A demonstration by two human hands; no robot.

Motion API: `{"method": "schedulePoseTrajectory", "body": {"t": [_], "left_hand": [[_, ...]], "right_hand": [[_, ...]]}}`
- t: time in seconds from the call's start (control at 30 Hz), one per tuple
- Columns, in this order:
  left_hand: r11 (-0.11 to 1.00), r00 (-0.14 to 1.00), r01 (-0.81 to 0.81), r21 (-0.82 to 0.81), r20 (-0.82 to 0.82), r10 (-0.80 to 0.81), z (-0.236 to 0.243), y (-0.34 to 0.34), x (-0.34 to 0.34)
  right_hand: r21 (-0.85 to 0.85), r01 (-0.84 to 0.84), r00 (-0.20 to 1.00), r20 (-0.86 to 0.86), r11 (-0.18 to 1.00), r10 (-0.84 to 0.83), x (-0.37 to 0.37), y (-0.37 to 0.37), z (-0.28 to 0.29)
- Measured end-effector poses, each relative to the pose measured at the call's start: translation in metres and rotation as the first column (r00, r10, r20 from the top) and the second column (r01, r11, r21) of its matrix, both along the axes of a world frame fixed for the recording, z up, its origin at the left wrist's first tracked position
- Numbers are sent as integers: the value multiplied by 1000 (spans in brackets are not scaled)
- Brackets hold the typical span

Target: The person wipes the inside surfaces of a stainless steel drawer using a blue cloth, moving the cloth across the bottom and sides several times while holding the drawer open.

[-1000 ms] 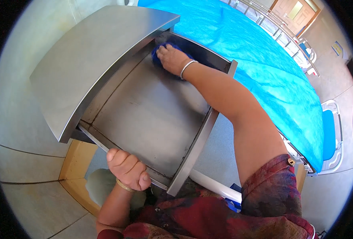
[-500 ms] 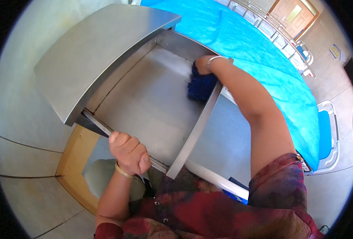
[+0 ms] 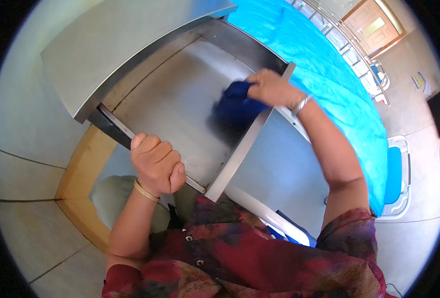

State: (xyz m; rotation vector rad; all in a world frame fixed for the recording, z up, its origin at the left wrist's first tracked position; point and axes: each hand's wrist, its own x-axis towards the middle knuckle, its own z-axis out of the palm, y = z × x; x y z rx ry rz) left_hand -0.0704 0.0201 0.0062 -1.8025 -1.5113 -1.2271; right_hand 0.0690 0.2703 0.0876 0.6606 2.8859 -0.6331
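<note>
Stainless steel fills most of what we see from the head camera: a pulled-out metal drawer lies open beneath us, sliding out from under a steel tabletop. Our left hand is closed in a fist around the drawer's front rim, a gold bangle on the wrist. Our right hand is curled over a dark blue cloth, fingers bunching it and pressing it onto the drawer floor close against the right side wall, toward the back of the drawer. A silver bracelet circles that wrist. Beyond the right wall, a bright blue sheet covers a long surface. Below the drawer, we see a wooden frame on a pale tiled floor, and our patterned red shirt at the bottom edge.
</note>
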Motion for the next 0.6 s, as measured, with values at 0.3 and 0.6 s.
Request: {"method": "schedulePoseTrajectory", "body": {"t": [0.3,0.6], "left_hand": [[998,998,19,-53,56,-16,6,-3,3],[993,995,16,-120,102,-3,5,-3,0]], "right_hand": [[-35,-491,837,-294,870,461,0,-111,-3],[404,-351,871,472,845,137,-15,19,0]]}}
